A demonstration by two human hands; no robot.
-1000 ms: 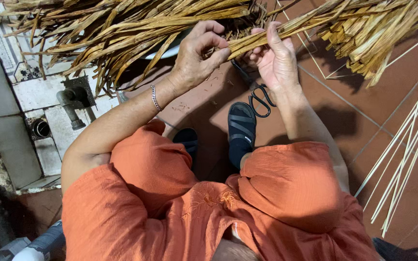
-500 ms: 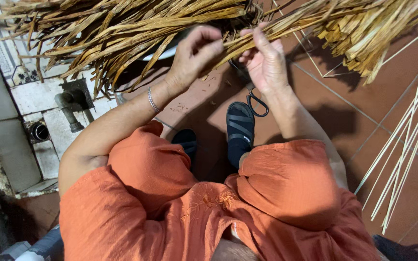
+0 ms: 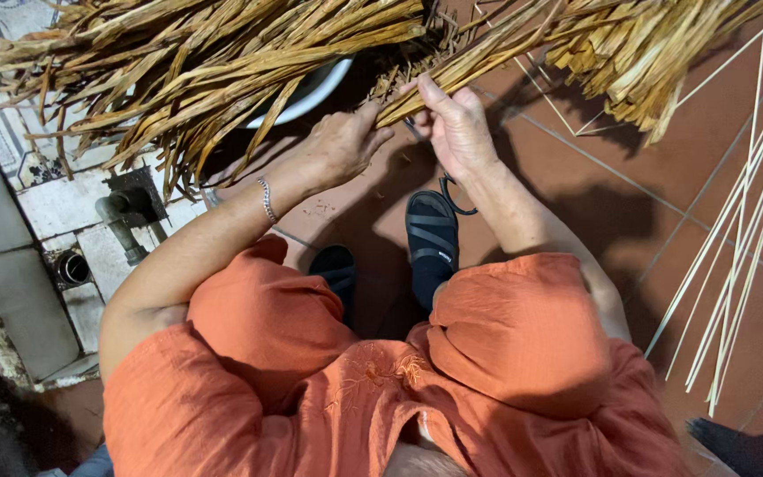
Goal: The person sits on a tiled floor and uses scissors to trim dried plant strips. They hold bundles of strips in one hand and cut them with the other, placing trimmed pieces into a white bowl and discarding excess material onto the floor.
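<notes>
Two hands: working at the dry leaves [image 3: 249, 62] above the sandal [image 3: 431, 234].
Left hand [image 3: 342, 146]: fingers curling onto leaf ends.
Right hand [image 3: 454, 128]: pinching a strip.
Handling: looking light, brittle; gripping near bases.

No pkgs, labels, signs or screens in view.
</notes>
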